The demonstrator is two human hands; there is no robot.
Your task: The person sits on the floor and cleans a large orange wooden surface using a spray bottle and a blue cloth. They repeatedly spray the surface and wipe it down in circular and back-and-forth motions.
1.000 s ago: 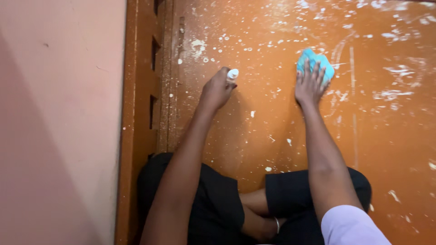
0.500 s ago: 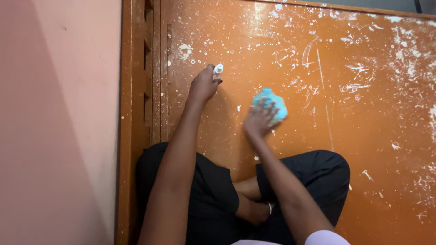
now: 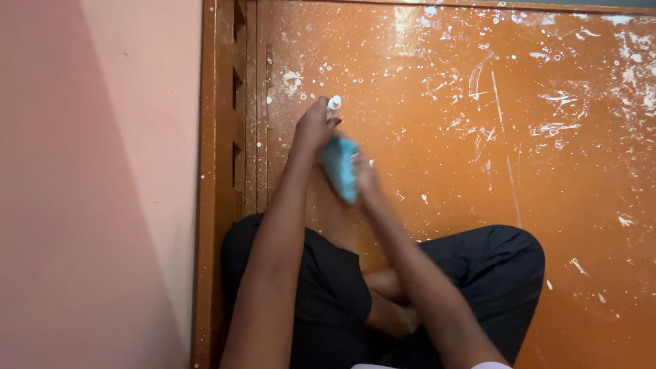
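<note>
I sit cross-legged facing an orange-brown door point(image 3: 492, 150) flecked with white paint spatter. My left hand point(image 3: 313, 127) is raised against the door and closed around a small bottle with a white cap point(image 3: 333, 103), only the cap showing. Just below it, my right hand point(image 3: 363, 179) presses a blue cloth point(image 3: 340, 167) against the door; the hand is blurred. The cloth sits close under my left wrist. My knees in dark trousers point(image 3: 492, 266) lie at the foot of the door.
A brown door frame with notched recesses point(image 3: 225, 137) runs down the left of the door. A pink wall point(image 3: 96, 178) fills the left side of the view. White paint streaks point(image 3: 560, 96) cover the upper right of the door.
My right hand has swept the blue cloth from the upper right of the door down and left, ending right under my left hand. The left hand has stayed on the bottle.
</note>
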